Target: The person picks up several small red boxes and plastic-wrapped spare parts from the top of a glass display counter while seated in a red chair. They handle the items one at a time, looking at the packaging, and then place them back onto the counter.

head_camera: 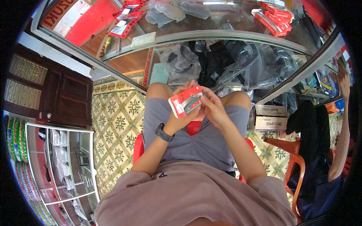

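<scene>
A small red and white cardboard box (185,102) with a picture and writing on its face is held above my lap. My left hand (189,116) cradles it from below, its fingertips showing past the far edge. My right hand (212,105) grips the box's right end, the thumb pressed near its upper corner. A dark watch (164,132) is strapped round my left wrist. Beneath my hands lie my grey shorts (181,144) and, between the thighs, the red seat (194,128) I sit on.
A glass display counter (220,35) stands in front of my knees, with red boxes (273,19) and plastic-wrapped parts (226,62) in it. Left are a shelf cabinet (94,169) and tyres (17,138). Cartons (271,123) and an orange chair (295,161) with a seated person (314,195) are right.
</scene>
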A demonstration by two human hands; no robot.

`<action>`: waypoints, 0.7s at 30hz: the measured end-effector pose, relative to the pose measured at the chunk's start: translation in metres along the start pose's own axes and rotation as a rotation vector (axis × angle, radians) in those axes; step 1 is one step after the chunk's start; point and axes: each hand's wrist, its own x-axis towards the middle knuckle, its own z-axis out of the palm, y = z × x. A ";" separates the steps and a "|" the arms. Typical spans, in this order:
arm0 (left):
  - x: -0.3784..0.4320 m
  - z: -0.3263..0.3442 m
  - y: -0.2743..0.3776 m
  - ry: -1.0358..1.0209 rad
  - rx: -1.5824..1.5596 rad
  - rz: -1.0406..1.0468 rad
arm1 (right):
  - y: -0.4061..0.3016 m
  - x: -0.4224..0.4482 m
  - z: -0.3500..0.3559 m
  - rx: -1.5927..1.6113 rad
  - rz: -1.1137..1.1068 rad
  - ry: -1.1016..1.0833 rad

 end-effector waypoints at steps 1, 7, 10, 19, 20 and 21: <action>0.002 -0.001 0.002 -0.001 -0.003 0.003 | -0.002 0.002 -0.003 0.015 0.020 -0.014; 0.067 -0.041 0.041 0.156 0.225 0.120 | -0.004 0.004 -0.024 0.458 -0.010 0.076; 0.118 -0.094 0.059 0.290 0.504 0.133 | 0.004 0.012 -0.033 0.466 0.043 0.233; 0.258 -0.153 0.043 0.089 1.114 0.320 | -0.001 0.010 -0.031 0.334 0.098 0.331; 0.264 -0.150 0.041 0.010 1.185 0.261 | -0.001 0.014 -0.035 0.309 0.097 0.303; 0.264 -0.142 0.041 -0.078 1.249 0.190 | 0.001 0.012 -0.037 0.285 0.104 0.286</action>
